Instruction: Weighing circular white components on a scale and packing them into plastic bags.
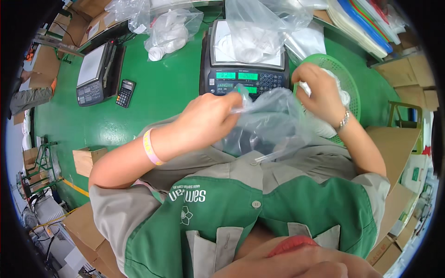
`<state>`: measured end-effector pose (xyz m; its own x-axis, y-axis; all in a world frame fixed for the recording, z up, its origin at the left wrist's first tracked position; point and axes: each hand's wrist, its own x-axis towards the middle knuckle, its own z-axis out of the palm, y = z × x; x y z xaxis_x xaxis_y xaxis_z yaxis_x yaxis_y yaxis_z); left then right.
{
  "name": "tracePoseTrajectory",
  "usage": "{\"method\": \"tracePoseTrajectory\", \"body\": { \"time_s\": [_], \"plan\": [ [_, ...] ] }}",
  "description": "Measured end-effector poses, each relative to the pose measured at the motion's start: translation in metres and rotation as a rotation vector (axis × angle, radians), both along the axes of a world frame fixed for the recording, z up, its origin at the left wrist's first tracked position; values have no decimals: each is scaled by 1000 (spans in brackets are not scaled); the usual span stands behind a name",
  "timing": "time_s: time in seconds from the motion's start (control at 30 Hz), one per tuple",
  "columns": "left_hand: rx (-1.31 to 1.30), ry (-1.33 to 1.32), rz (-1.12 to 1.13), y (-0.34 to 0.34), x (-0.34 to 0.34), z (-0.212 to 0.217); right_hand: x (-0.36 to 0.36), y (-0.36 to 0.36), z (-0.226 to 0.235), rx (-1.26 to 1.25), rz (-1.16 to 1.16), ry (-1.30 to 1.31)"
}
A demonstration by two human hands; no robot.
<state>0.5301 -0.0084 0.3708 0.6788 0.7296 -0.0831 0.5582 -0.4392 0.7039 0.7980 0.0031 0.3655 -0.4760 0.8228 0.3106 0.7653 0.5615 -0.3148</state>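
Observation:
My left hand (208, 119) pinches the rim of a clear plastic bag (273, 125), which hangs in front of my body. To its right, my right hand (322, 95) is held over the near-left side of a green mesh basket (354, 90). Its fingers are curled, with a bit of white showing by the fingertips; what it grips, I cannot make out. White round parts (344, 97) lie in the basket, partly hidden by that hand. Beyond my hands stands a digital scale (247, 79), its display lit green. On its pan rests a clear bag of white parts (248, 46).
Another bag of white parts (172, 34) lies at the back, left of the scale. A second scale (95, 74) and a calculator (125, 92) are farther left on the green table (157, 92). Stacked coloured sheets (361, 25) stand at the back right. Cardboard (391, 143) is at the right.

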Motion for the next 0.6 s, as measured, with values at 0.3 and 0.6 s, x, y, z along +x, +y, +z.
{"method": "tracePoseTrajectory", "body": {
  "time_s": [0.3,0.6],
  "plan": [
    [-200,64,-162,10,2,-2,15,80,-10,-907,583,1],
    [-40,-93,-401,20,13,-26,-38,277,-100,-770,-122,-332]
  ]
}}
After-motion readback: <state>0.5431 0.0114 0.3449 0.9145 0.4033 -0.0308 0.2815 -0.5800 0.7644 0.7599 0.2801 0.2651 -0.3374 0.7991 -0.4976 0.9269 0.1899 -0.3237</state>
